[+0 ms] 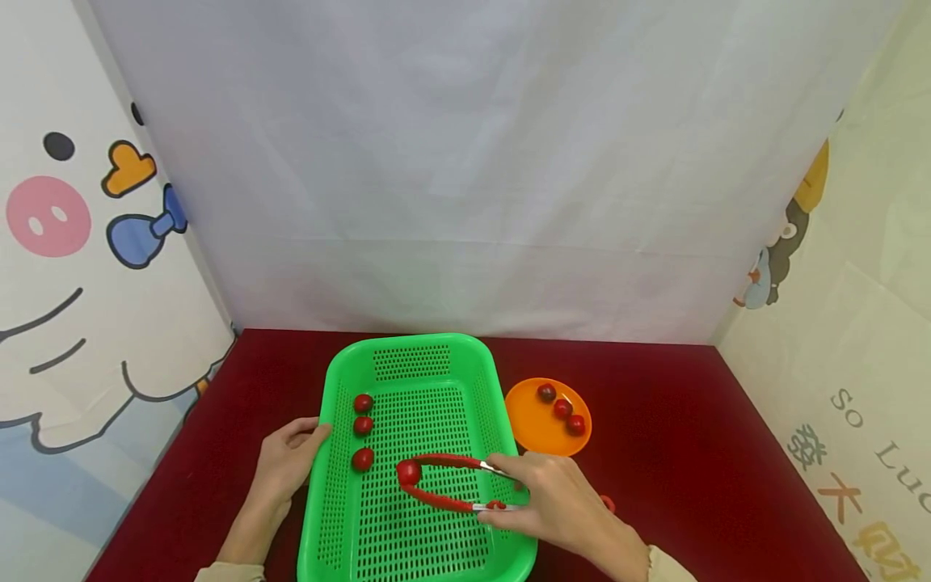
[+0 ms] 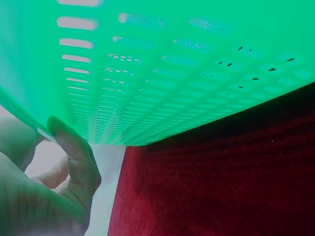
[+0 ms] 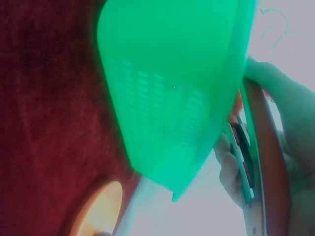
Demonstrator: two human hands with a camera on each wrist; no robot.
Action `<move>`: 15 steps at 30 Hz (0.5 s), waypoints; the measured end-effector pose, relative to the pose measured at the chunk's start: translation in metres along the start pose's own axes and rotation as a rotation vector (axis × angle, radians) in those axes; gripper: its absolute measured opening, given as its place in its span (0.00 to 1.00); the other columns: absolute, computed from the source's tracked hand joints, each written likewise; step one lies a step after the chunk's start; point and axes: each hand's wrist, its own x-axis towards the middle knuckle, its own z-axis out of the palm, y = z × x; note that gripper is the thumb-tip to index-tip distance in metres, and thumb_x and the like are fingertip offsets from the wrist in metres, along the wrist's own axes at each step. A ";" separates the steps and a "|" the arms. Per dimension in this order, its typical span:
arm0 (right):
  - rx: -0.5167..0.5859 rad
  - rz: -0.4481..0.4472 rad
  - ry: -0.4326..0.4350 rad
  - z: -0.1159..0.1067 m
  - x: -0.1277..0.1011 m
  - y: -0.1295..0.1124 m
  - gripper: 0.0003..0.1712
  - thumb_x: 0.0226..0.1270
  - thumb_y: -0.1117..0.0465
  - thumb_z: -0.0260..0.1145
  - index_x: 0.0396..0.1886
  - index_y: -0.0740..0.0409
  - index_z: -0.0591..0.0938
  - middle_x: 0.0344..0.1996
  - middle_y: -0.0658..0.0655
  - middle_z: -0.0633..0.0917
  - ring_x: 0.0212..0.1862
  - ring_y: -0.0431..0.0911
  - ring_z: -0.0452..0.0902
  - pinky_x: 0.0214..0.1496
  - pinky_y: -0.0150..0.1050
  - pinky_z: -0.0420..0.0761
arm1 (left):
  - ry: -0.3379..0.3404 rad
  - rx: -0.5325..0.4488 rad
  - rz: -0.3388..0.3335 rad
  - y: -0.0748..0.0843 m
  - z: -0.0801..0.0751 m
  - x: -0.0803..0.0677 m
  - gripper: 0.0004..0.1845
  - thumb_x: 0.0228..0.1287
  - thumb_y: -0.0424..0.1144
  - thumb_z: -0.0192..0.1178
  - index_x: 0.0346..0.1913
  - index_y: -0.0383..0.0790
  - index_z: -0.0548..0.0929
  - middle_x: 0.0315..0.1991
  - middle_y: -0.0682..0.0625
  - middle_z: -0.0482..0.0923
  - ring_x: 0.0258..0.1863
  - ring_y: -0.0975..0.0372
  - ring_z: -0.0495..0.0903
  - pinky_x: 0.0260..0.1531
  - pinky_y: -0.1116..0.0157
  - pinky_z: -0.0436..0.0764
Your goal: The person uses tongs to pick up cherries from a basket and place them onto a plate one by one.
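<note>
My left hand (image 1: 288, 458) grips the left rim of a green plastic basket (image 1: 407, 368) with slotted walls; the left wrist view shows its fingers (image 2: 74, 152) bent at the rim. In my right hand (image 1: 549, 497) is a pair of red-and-silver tongs (image 1: 444, 503), held over the basket. Between the tong tips sits a small round red fruit (image 1: 409, 472). Three similar red fruits (image 1: 363, 425) lie in a column along the basket's left side. From the right wrist view, the tongs' handles (image 3: 268, 162) run between thumb and fingers, beside the basket's outer wall.
An orange plate (image 1: 534, 432) stands right of the basket, bearing three dark red fruits (image 1: 562, 408). Part of a red ring-like thing (image 1: 608, 503) shows beside my right wrist. A dark red cloth (image 1: 669, 436) covers the table, with pale curtains (image 1: 465, 162) behind and at the sides.
</note>
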 end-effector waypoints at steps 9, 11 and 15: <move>0.051 -0.028 0.125 -0.001 -0.004 0.007 0.29 0.50 0.47 0.86 0.48 0.56 0.89 0.20 0.43 0.78 0.22 0.29 0.60 0.23 0.16 0.56 | -0.003 0.008 0.001 0.000 -0.001 0.000 0.25 0.78 0.43 0.58 0.67 0.27 0.74 0.38 0.49 0.85 0.30 0.65 0.82 0.29 0.66 0.82; 0.058 -0.020 0.142 -0.002 -0.005 0.008 0.29 0.50 0.47 0.85 0.49 0.55 0.88 0.25 0.44 0.83 0.23 0.30 0.62 0.24 0.16 0.57 | -0.002 0.009 0.002 0.000 -0.001 0.000 0.25 0.78 0.43 0.58 0.67 0.27 0.74 0.38 0.48 0.85 0.30 0.65 0.82 0.30 0.66 0.82; 0.074 0.006 0.171 -0.004 -0.008 0.010 0.29 0.50 0.49 0.86 0.50 0.55 0.87 0.33 0.46 0.88 0.25 0.32 0.70 0.26 0.18 0.67 | 0.002 0.009 -0.002 0.001 0.000 -0.001 0.24 0.79 0.43 0.57 0.66 0.28 0.75 0.38 0.47 0.85 0.31 0.65 0.82 0.31 0.66 0.82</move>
